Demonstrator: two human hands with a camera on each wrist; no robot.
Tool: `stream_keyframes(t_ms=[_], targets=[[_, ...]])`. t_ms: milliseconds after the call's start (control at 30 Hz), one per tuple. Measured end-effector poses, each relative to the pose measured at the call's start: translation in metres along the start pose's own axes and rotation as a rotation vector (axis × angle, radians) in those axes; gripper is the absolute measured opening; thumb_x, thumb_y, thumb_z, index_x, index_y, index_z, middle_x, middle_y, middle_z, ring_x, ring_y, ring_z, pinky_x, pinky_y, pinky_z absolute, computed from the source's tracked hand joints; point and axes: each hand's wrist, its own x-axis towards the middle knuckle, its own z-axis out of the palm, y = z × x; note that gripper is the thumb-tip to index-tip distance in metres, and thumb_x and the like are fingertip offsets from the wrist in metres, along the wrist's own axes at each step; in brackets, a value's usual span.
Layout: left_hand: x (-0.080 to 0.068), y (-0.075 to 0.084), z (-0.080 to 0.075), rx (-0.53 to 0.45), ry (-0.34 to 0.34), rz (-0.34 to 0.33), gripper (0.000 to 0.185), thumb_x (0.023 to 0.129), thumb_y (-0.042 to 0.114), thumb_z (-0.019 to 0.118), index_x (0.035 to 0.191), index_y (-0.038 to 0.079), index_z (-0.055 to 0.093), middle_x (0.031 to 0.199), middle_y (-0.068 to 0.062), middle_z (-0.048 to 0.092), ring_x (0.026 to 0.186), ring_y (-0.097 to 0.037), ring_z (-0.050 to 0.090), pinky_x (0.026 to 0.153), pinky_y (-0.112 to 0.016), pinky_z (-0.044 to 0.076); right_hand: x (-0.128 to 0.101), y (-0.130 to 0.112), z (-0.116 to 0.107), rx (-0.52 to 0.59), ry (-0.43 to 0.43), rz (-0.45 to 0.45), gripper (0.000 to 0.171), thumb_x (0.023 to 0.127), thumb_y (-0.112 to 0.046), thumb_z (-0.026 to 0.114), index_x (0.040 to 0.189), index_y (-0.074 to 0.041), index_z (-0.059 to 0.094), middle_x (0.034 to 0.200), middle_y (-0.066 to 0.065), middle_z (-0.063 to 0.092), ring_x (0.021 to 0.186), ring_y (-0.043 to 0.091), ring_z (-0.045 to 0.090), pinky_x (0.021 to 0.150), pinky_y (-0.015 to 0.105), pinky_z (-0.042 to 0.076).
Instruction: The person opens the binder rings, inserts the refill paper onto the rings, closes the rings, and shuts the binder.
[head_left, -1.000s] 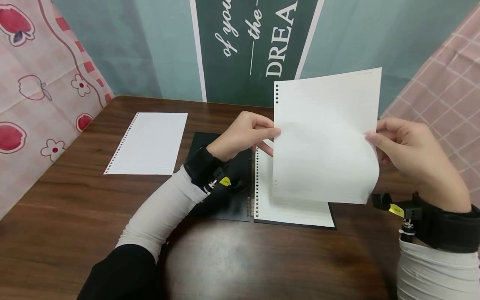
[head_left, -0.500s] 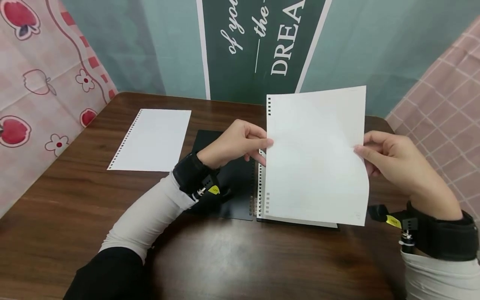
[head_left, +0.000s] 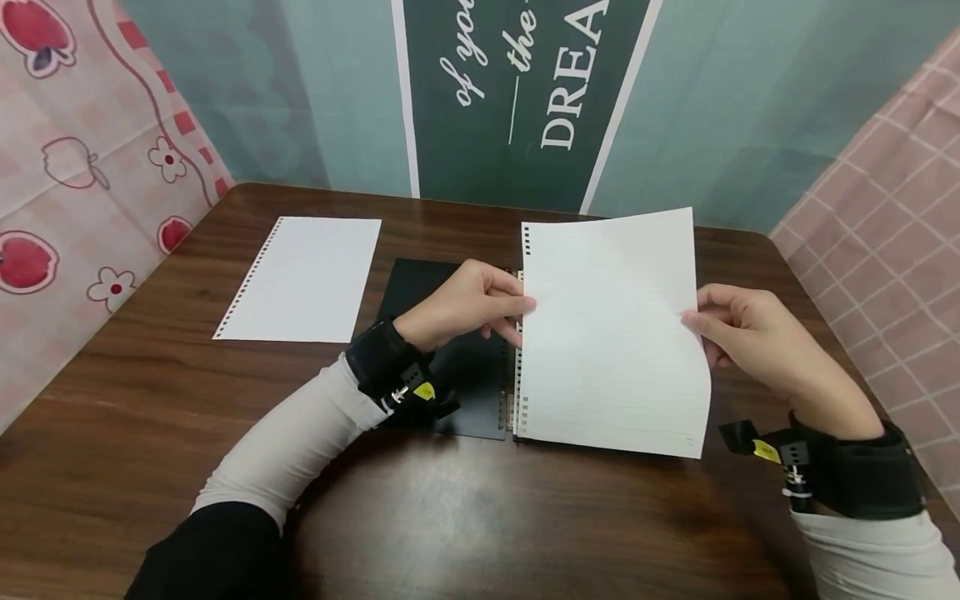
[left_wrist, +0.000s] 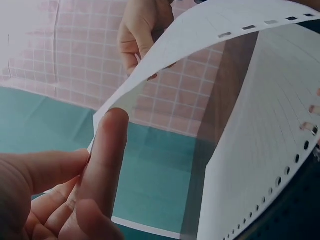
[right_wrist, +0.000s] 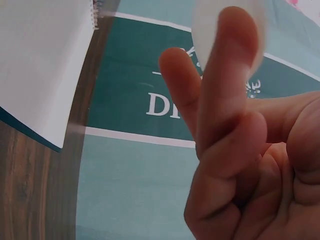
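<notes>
A sheet of loose-leaf paper (head_left: 611, 333), white with holes along its left edge, is held up over an open dark ring binder (head_left: 472, 392). My left hand (head_left: 468, 307) pinches its punched edge between thumb and fingers. On the opposite edge my right hand (head_left: 765, 350) pinches it too. The left wrist view shows the held sheet bowed, above a stack of punched pages (left_wrist: 250, 135) in the binder. Those pages (right_wrist: 40, 55) also show in the right wrist view. In the head view the held sheet hides most of the stack and the binder's right cover.
Another punched sheet (head_left: 300, 279) lies flat on the brown wooden table (head_left: 450, 517), left of the binder. A green cloth with lettering (head_left: 517, 100) hangs behind the table. Patterned pink cloths hang at the left (head_left: 82, 167) and right (head_left: 892, 275).
Both hands have lowered the held sheet toward the binder and brought it a little left. It now covers nearly all of the stack in the head view.
</notes>
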Motion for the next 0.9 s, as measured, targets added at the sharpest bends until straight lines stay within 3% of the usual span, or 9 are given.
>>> stream_keyframes(t_ms=[167,400,633,900], targets=[[0.004,-0.006,0.000,0.023,0.000,-0.003,0.016,0.097,0.017,0.064,0.099,0.005,0.074,0.078,-0.006,0.071,0.073,-0.016,0.075,0.059,-0.035,0.045,0.003,0.002,0.003,0.001,-0.010,0.007,0.017,0.103,-0.016,0.053,0.101,0.000,0.057,0.056,0.003,0.051,0.052,0.015,0.048,0.048,0.027,0.041],[0.007,-0.012,-0.002,0.042,0.001,-0.007,0.016,0.098,0.018,0.064,0.093,0.006,0.074,0.081,-0.008,0.072,0.073,-0.016,0.075,0.061,-0.036,0.046,0.005,0.002,0.006,-0.003,-0.019,0.010,0.020,0.104,-0.018,0.051,0.099,0.000,0.056,0.056,0.003,0.053,0.052,0.016,0.049,0.047,0.028,0.041],[0.009,-0.015,-0.001,0.061,0.021,-0.003,0.019,0.097,0.018,0.064,0.083,0.007,0.070,0.074,-0.004,0.071,0.074,-0.018,0.075,0.062,-0.037,0.045,0.006,0.002,0.009,0.011,-0.026,-0.008,0.021,0.104,-0.017,0.053,0.096,0.002,0.054,0.060,0.005,0.058,0.056,0.016,0.055,0.054,0.027,0.048],[0.013,-0.020,0.000,0.080,0.031,0.012,0.019,0.098,0.019,0.064,0.083,0.008,0.069,0.075,-0.003,0.071,0.076,-0.017,0.074,0.063,-0.033,0.044,0.007,0.003,0.010,0.007,-0.019,0.005,0.020,0.104,-0.017,0.052,0.099,0.002,0.056,0.062,0.004,0.061,0.059,0.012,0.056,0.057,0.026,0.050]])
